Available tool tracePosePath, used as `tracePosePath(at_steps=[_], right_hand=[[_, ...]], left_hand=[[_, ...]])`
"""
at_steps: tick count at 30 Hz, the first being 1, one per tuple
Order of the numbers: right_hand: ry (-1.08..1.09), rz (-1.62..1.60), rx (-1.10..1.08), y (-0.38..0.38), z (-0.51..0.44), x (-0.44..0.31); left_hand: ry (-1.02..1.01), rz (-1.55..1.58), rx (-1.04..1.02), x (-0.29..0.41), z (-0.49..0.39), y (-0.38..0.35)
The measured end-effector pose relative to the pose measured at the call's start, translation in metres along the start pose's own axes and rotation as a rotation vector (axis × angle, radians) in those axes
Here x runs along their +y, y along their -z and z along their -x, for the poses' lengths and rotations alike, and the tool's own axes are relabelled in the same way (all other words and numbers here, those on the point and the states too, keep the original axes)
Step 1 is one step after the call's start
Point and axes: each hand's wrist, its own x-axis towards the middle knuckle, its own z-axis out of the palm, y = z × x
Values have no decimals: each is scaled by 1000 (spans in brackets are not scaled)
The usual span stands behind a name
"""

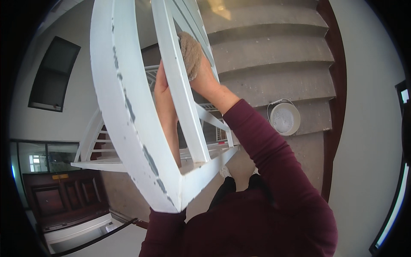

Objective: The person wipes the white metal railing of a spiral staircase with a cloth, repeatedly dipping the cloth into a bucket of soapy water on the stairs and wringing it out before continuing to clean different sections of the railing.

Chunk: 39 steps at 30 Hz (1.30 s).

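Note:
My right hand (207,78) holds a brown, fluffy cleaning cloth (191,56) against the inner side of a white-painted metal bar (184,96) of a stair railing. My left hand (162,82) reaches up behind the broad white handrail (112,74), on the other side of the same bar. The bar hides its fingers, so their grip cannot be seen. Grey patches show along the handrail where its white paint has chipped. Below both hands, the bar meets a white lower rail (205,178).
Concrete stairs (273,51) rise on the right beside a dark red skirting band (337,80). A cream bucket (296,120) with foamy liquid stands on a low step. At lower left are a dark wooden door (64,196) and another white railing (96,165). The stairwell opens beyond the bars.

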Motion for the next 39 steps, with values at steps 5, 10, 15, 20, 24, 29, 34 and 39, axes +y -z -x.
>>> tracePosePath(at_steps=[5,10,15,20,24,29,34,39], right_hand=[[-115,-85,-58,0,23,31],[-395,52,-182,0,89,75],[-497,-14,-210,7,135,110],[-458,-30,-265,18,131,107],[-377,-230,-214,32,89,70],[-343,-401,-275,33,17,26],[-145,-133,-256,16,9,24],[-528,-428,-233,57,40,9]], left_hand=[[114,-91,-123,-36,-18,8],[133,-453,-339,-127,-34,15],[176,-735,-507,-178,-49,7],[122,-863,-630,-168,-44,1],[448,-329,-575,-119,-43,15],[303,59,-319,-24,-35,47],[83,44,-107,7,2,26],[-24,-101,-7,19,52,20]])
